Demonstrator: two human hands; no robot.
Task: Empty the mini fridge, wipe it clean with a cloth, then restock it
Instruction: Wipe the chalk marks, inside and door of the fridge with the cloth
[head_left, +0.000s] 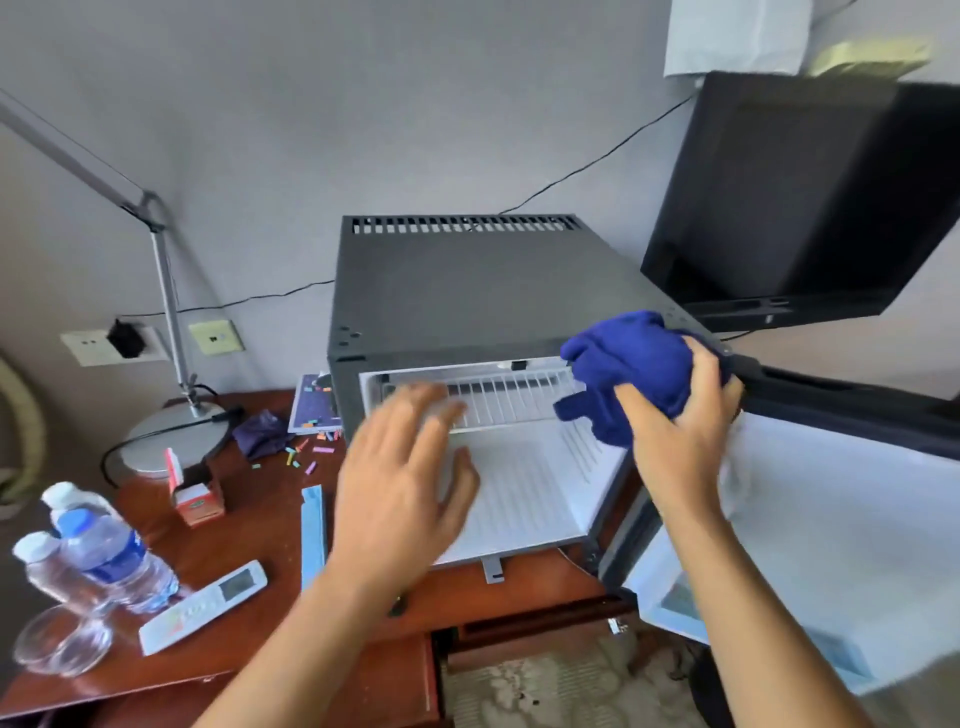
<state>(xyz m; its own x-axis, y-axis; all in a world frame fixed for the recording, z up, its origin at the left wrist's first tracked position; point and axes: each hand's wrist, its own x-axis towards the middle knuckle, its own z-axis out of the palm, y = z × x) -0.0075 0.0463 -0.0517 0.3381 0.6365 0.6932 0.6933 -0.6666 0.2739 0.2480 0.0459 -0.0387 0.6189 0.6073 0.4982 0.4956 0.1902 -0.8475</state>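
The dark grey mini fridge (467, 291) stands on the wooden desk with its door (841, 499) swung open to the right. Its white inside (524, 483) holds only a wire shelf. My right hand (680, 431) grips a bunched blue cloth (623, 369) at the fridge's upper right front corner. My left hand (405, 478) hovers in front of the opening with fingers spread, blurred, holding nothing. Three water bottles (104, 556) stand on the desk's left side.
On the desk (249, 525) lie a white remote (208, 603), two glass bowls (57, 644), a small orange carton (197, 504), a blue strip (313, 530), a dark cloth (262, 434) and coloured scraps. A lamp (166, 431) stands at the back left, a black monitor (810, 197) at the right.
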